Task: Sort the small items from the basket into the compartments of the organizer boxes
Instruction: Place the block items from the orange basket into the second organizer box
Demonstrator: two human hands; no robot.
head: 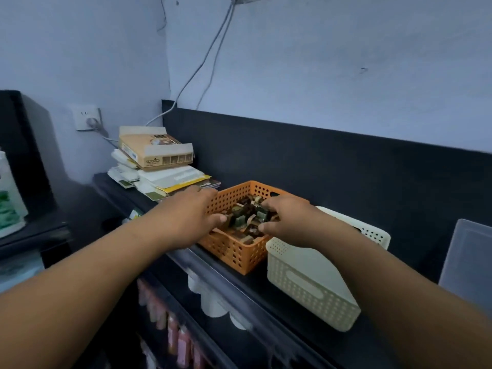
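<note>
Orange perforated basket, standing upright with its open top facing up, on a black shelf against a dark back panel. It is heaped with small items, brown and dark pieces too blurred to name one by one. Its long axis appears to run across the shelf, from the front edge towards the back panel, with a short wall facing the front edge.

The left hand is on the left long wall, its thumb inside the rim and its fingers on the outside, pinching that wall. The right hand arches over the right long wall, thumb and fingers curved and apart above the items; whether it has closed on the rim or on an item cannot be told.

A white perforated basket stands just beside the orange one on its right. Further right, at the frame edge, is a translucent container; no compartments can be made out in it. A stack of papers topped by a cardboard box lies to the left.

Progress, as judged: sorting has not visibly started. The basket is full, no organizer compartment shows any contents, and the whole sort remains.
</note>
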